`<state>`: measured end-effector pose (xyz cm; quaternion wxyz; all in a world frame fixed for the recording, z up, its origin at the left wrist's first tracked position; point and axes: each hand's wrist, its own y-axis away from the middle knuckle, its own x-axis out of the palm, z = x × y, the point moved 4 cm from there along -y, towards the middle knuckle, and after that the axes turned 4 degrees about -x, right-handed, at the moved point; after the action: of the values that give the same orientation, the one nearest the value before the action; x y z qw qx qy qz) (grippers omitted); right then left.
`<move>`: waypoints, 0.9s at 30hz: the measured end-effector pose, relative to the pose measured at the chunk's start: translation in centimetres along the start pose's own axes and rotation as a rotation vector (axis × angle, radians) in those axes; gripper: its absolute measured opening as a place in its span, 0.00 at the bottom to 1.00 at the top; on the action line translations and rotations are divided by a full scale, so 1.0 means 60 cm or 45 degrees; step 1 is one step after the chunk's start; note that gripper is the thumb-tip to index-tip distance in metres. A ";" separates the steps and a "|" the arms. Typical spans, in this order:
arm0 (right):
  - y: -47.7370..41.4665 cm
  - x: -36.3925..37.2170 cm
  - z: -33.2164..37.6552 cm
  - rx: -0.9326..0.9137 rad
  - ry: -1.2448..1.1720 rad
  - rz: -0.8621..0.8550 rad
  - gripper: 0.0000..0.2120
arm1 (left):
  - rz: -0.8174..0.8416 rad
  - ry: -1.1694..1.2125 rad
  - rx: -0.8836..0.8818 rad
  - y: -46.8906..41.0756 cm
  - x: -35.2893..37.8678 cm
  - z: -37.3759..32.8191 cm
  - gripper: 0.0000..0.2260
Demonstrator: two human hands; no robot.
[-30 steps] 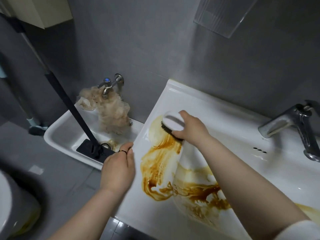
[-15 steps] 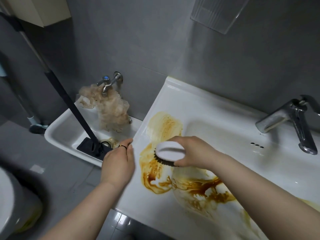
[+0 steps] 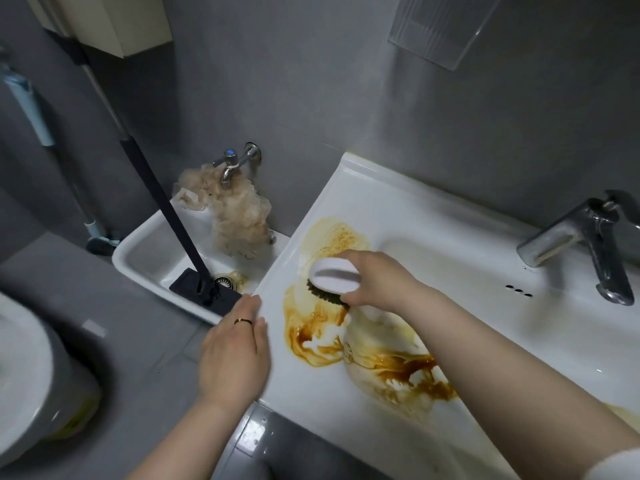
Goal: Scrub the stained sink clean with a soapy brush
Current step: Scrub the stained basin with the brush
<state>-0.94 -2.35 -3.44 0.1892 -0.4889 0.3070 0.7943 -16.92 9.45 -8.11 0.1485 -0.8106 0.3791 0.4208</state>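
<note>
My right hand (image 3: pixel 377 282) curls its fingers round the white back of the brush (image 3: pixel 334 277), whose dark bristles press on the left side of the white sink (image 3: pixel 433 237), between pale smears and the darker brown stain (image 3: pixel 311 337) nearer me. My left hand (image 3: pixel 235 355), a ring (image 3: pixel 243 321) on one finger, rests with fingers straight and together on the sink's left edge, holding nothing. Beyond it a small basin (image 3: pixel 145 258) holds a black mop head (image 3: pixel 204 289) below a wall tap (image 3: pixel 230 164).
</note>
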 end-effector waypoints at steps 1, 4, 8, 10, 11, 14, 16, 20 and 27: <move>-0.008 0.002 0.014 -0.036 -0.016 -0.010 0.31 | -0.010 -0.012 -0.024 0.001 0.003 0.001 0.14; 0.007 0.027 0.041 -0.212 0.069 0.194 0.31 | -0.048 -0.060 -0.040 0.002 0.007 -0.001 0.14; 0.031 0.014 0.001 -0.177 0.095 0.222 0.30 | -0.118 -0.098 -0.015 0.003 0.010 -0.003 0.13; 0.013 0.005 0.003 -0.130 0.023 0.064 0.29 | -0.155 -0.079 -0.027 0.006 0.014 -0.006 0.13; 0.010 0.007 0.015 -0.159 -0.005 0.035 0.28 | -0.164 -0.051 -0.067 0.011 0.017 -0.008 0.13; 0.026 0.033 0.050 -0.350 0.072 0.194 0.29 | -0.234 0.014 -0.136 0.022 0.022 -0.018 0.18; 0.048 0.042 0.035 -0.404 0.135 0.314 0.29 | -0.284 0.045 -0.135 0.025 0.020 -0.023 0.21; 0.042 0.025 -0.004 -0.256 -0.023 0.196 0.30 | -0.335 0.032 -0.116 0.024 0.021 -0.025 0.20; 0.054 0.040 0.003 -0.359 0.076 0.274 0.31 | -0.346 0.039 -0.105 0.026 0.022 -0.026 0.21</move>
<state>-4.10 -4.63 -4.55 0.0235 -0.4984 0.2486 0.8302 -16.69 6.88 -8.10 0.1647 -0.8662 0.2505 0.3997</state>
